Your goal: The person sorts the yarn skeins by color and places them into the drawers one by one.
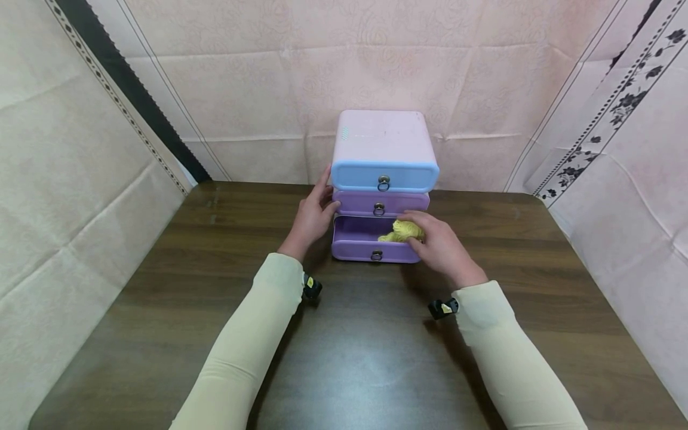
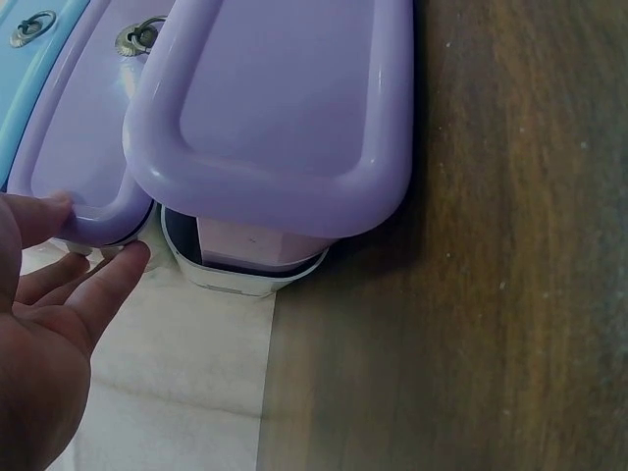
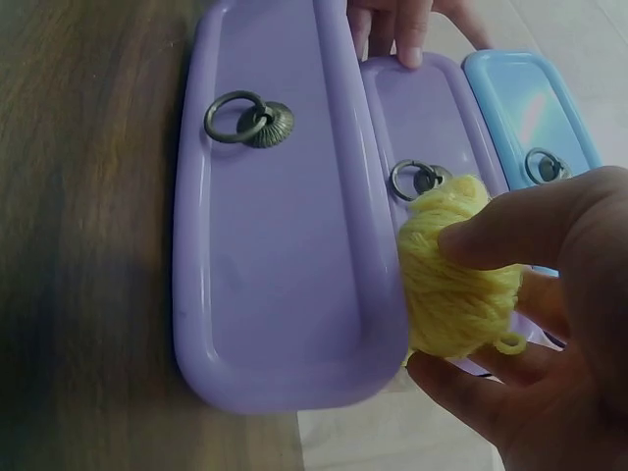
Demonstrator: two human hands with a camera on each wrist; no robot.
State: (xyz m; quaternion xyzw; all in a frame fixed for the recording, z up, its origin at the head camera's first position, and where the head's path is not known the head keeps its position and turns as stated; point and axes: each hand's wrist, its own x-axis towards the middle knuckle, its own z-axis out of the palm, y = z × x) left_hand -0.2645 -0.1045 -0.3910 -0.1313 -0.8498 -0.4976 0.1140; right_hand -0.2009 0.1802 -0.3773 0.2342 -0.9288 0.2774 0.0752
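Note:
A small drawer unit (image 1: pixel 383 136) stands on the table, with a blue front on top and two purple ones below. Its bottom drawer (image 1: pixel 398 253) is pulled out, while the middle drawer (image 1: pixel 355 203) and the blue top drawer (image 1: pixel 349 177) sit closed. Thumb and fingers of my right hand (image 1: pixel 445 249) grip a ball of yellow yarn (image 3: pixel 456 294) at the right part of the open drawer. My left hand (image 1: pixel 313 218) rests against the unit's left side. Its thumb touches the middle drawer's front corner, and its fingers lie extended along the side.
Each drawer front carries a metal ring handle, such as the bottom one (image 3: pixel 257 123). The unit is near the back edge of the brown wooden table (image 1: pixel 355 358). Pale cloth (image 1: pixel 376 65) hangs behind the table and along both sides.

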